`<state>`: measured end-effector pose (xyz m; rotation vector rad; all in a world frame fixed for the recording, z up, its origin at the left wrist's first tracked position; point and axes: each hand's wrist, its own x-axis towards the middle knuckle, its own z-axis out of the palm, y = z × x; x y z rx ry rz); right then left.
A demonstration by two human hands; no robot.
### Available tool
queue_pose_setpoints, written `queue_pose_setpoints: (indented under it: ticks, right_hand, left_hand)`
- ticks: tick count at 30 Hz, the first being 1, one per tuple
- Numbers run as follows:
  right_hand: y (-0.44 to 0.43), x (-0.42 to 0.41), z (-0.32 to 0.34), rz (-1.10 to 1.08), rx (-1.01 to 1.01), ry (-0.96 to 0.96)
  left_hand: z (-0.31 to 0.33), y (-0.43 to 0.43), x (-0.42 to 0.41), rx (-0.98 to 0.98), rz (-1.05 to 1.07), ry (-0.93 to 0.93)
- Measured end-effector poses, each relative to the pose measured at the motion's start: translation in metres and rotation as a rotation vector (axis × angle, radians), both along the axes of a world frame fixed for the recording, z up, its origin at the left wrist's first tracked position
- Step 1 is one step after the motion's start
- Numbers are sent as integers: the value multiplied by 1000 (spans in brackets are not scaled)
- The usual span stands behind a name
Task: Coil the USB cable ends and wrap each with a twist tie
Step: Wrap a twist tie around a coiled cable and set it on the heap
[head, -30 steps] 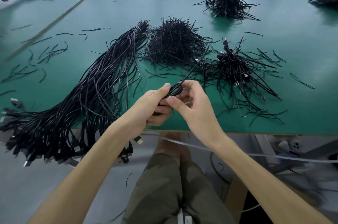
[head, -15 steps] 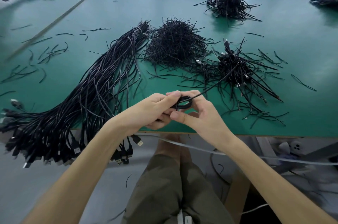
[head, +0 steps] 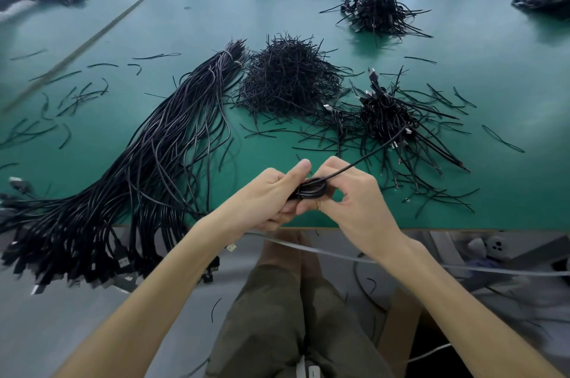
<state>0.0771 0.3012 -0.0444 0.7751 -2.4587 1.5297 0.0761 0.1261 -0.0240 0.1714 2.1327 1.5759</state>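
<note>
A small black coil of USB cable (head: 311,188) sits between both hands just above the table's near edge. My left hand (head: 271,195) pinches the coil with its thumb on top. My right hand (head: 354,192) grips the coil's right side, fingers curled around it. The cable's loose tail (head: 370,154) runs up and right to its plug near a heap of coiled cables (head: 388,118). A mound of black twist ties (head: 287,78) lies behind the hands.
A thick bundle of uncoiled USB cables (head: 148,168) slants across the green table (head: 509,93) and hangs over its near-left edge. Another tied heap (head: 376,10) lies far right. Loose ties (head: 71,97) are scattered at the left. Red stools stand beyond the table.
Both hands moved down toward the table's near edge with the coil. The free tail swung from pointing up to pointing right, and the coil grew thicker.
</note>
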Motion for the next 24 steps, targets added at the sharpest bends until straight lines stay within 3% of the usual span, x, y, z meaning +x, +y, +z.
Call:
queue_pose_setpoints:
  ticks: [5, 17, 20, 24]
  right_hand:
    - [5, -2, 0, 4, 143, 69]
    - [7, 2, -8, -21, 192, 121]
    - [5, 2, -5, 14, 107, 57]
    - [0, 6, 1, 88, -122, -189]
  left_hand:
    - [1, 5, 0, -46, 50, -20]
    - [-7, 9, 0, -129, 198, -20]
    - [-7, 8, -1, -60, 225, -20]
    - [-4, 5, 2, 121, 257, -91]
